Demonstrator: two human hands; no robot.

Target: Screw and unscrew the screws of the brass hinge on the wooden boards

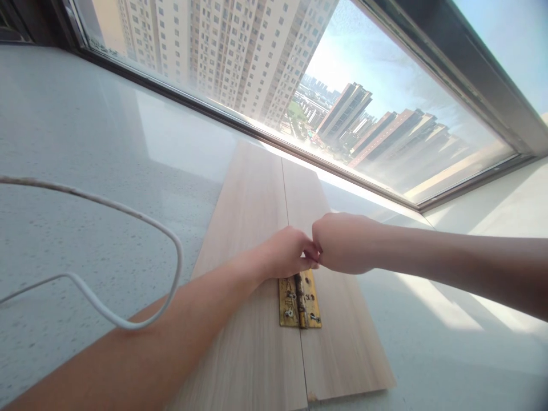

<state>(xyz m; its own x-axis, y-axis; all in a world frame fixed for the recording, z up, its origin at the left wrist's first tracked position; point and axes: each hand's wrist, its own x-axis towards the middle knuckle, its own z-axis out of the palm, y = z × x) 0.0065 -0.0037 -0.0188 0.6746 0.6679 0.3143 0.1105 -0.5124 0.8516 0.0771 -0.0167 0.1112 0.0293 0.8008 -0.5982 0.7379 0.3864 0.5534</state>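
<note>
Two light wooden boards lie side by side on a white speckled sill, joined by a brass hinge with screws in its leaves. My left hand is curled closed just above the hinge's top edge. My right hand is also closed in a fist and meets the left hand over the seam between the boards. Whatever the fingers pinch between them is hidden.
A white cable loops through the air over the sill at the left. The white speckled sill runs to a large window with a dark frame, looking out on tall buildings. A white wall stands at the right.
</note>
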